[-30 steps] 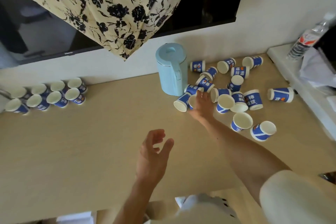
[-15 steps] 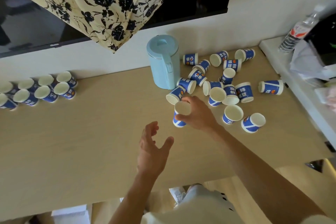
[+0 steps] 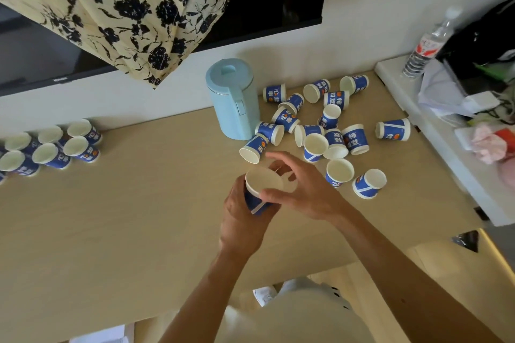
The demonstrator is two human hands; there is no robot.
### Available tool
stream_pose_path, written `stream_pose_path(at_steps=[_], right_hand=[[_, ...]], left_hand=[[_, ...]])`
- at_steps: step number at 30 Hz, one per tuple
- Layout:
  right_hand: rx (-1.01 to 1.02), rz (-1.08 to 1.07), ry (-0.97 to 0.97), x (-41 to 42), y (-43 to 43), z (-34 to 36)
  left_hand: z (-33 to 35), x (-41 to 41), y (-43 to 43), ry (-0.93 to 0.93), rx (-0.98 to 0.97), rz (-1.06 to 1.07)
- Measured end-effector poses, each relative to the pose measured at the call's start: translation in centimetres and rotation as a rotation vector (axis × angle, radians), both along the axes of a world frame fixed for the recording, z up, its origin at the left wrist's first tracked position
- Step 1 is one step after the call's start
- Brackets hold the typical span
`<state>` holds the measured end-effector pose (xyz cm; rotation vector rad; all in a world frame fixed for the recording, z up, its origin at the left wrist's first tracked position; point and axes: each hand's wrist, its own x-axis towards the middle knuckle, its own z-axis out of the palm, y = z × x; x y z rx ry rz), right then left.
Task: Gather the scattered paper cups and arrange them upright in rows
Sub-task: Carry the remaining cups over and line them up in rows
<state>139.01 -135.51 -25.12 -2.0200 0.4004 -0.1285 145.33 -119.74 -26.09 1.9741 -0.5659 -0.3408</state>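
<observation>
Presently, one paper cup (image 3: 263, 184) is being held by both hands above the middle of the table (image 3: 125, 217), mouth up and tilted slightly toward the camera. Its blue wall is being wrapped from below by the left hand (image 3: 241, 217); the curled fingers are mostly hidden behind the cup. Its rim is being pinched by the right hand (image 3: 303, 192), thumb on the near edge and spread fingers arched over the far edge. It is being judged a handover: the rim grip suits lifting from the pile, the wall grip suits carrying leftward.

Nothing is being seen inside the held cup. The rows (image 3: 50, 147) are being built at the far left edge of the table, all mouths up and showing white, empty insides. The scattered cups (image 3: 334, 131) are being left beside the pale blue jug (image 3: 232, 100): some on their sides, some inverted, a few upright and empty. The jug's lid is on; its contents cannot be told.
</observation>
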Motion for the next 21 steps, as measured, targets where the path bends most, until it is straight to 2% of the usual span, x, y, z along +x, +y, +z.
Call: stream_pose_path(at_steps=[2, 4, 7, 10, 16, 21], right_hand=[[-0.055, -0.135, -0.004, -0.5, -2.2, -1.2], [-0.255, -0.336, 0.094, -1.0, -5.1, -3.3], [-0.603, -0.444, 0.469, -1.6, -8.8, -6.6], [-0.700, -0.410, 0.694, -2.0, -10.5, -9.6], [-0.830, -0.367, 0.716, -1.6, -10.7, -12.3], [-0.757, -0.330, 0.607, -1.3, -9.7, -11.8]], left_hand=[[0.2, 0.3, 0.0, 0.004, 0.019, 0.043], [0.3, 0.6, 0.2, -0.001, 0.019, 0.063], [0.6, 0.8, 0.4, 0.003, 0.003, 0.074], [0.7, 0.4, 0.4, 0.006, -0.005, 0.068], [0.9, 0.0, 0.8, 0.018, 0.015, 0.064], [1.0, 0.1, 1.7, 0.039, 0.012, 0.092]])
